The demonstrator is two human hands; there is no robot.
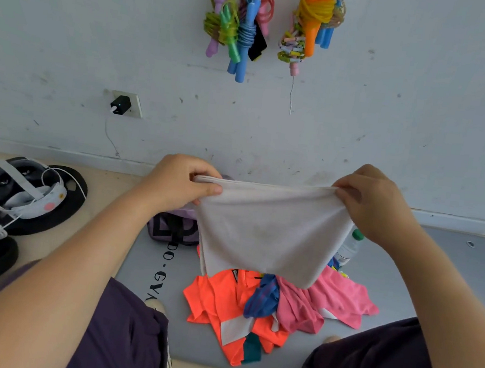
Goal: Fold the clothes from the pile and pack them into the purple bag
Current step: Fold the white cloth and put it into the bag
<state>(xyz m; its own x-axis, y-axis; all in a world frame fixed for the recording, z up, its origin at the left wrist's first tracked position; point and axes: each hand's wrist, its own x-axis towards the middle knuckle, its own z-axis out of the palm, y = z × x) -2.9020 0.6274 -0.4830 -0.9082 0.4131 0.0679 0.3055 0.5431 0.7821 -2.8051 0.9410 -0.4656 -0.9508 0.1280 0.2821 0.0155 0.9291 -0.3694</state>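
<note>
I hold a white cloth (269, 232) up in the air, doubled over, its top edge stretched between both hands. My left hand (181, 183) pinches its left corner and my right hand (369, 198) pinches its right corner. Below it on the grey mat (435, 281) lies the pile: an orange shirt (218, 302), a blue garment (263, 298) and a pink garment (328, 299). The purple bag (170, 227) sits behind the cloth at the mat's far left, mostly hidden.
A plastic water bottle (349, 247) stands right of the pile. Black weight plates (34, 220) with a headset and cables lie on the floor at left. Jump ropes (244, 23) hang on the wall ahead. My knees frame the mat's near edge.
</note>
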